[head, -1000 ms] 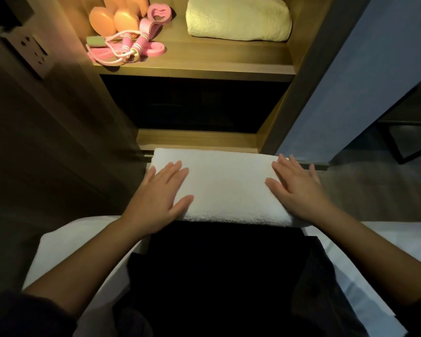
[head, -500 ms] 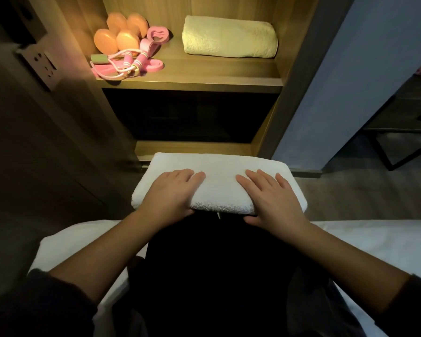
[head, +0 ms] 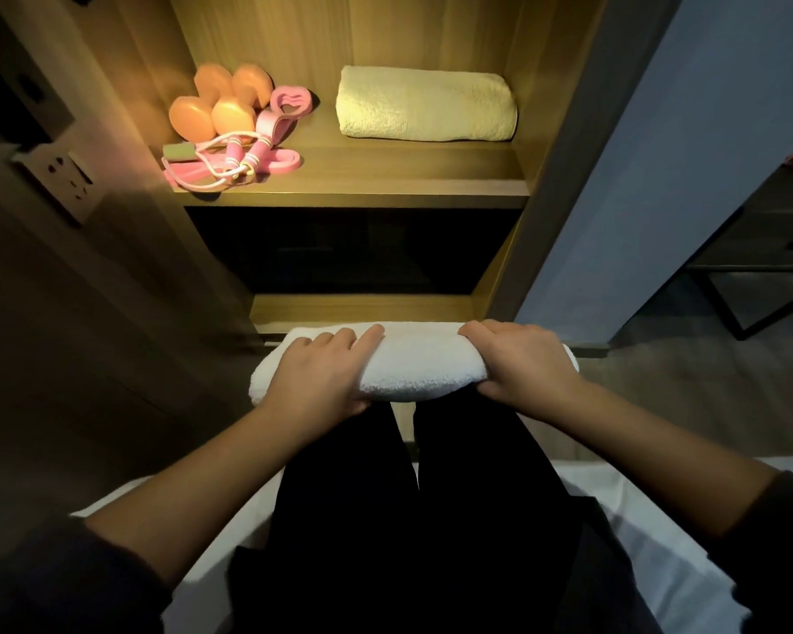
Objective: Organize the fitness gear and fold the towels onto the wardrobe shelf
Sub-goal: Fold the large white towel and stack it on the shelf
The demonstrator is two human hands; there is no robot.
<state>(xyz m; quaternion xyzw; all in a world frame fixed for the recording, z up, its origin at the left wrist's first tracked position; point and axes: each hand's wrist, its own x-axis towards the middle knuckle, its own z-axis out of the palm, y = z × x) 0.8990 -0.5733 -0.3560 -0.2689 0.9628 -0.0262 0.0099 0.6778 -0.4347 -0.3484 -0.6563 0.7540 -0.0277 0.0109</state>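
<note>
A folded white towel (head: 420, 370) lies across my knees in front of the wardrobe. My left hand (head: 321, 379) grips its left part and my right hand (head: 525, 366) grips its right part, fingers over the top and thumbs underneath. On the lit wooden shelf (head: 362, 185) a folded cream towel (head: 424, 105) lies at the right. At the left of that shelf sit orange dumbbells (head: 223, 105) and a pink skipping rope (head: 243, 153) with a pink band.
Below the lit shelf is a dark compartment (head: 349, 249) and a lower wooden ledge (head: 362, 308). A wall socket (head: 65, 176) sits on the dark panel at left. A grey-blue door panel (head: 660, 153) stands at right. I sit on a white bed (head: 651, 565).
Both hands went from lying flat on the towel to gripping it, and the towel has been folded narrower and lifted a little off my lap. The view tilted up toward the shelf.
</note>
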